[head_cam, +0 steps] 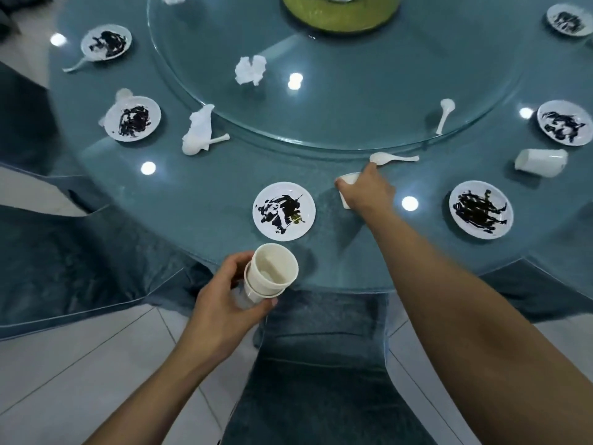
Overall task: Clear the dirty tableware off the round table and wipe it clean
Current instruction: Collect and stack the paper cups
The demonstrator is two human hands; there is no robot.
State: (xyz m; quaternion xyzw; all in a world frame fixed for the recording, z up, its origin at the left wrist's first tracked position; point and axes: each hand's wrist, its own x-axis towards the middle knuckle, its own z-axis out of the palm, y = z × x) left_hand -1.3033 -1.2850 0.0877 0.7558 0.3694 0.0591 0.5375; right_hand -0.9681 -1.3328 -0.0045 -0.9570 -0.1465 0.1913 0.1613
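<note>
Here the left hand (224, 303) grips a stack of nested white cups (271, 273) at the near edge of the round table (199, 200), fingers and thumb wrapped round the stack. The right hand (365, 189) reaches further in and holds another white cup (348, 181) on the tabletop, its fingertips just short of a white spoon (391, 158) lying beyond it.

Between the two hands sits a white plate (284, 211) smeared with dark sauce; a similar smeared plate (480, 209) lies to the right, and a tipped-over cup (540, 162) rests beyond that. More soiled plates ring the table at left (133, 118), far left (106, 42), right (564, 122) and far right (569, 24). Crumpled napkins lie near the left plates (199, 130) and on the glass turntable (251, 70), where a second spoon (444, 115) also rests near the rim. A green round base (340, 12) stands at the turntable's centre.

No writing or brand can be read on anything. The table is covered in blue-green cloth under glass that reflects ceiling lights; a blue upholstered chair (321, 364) stands below on a pale tiled floor (96, 364).
</note>
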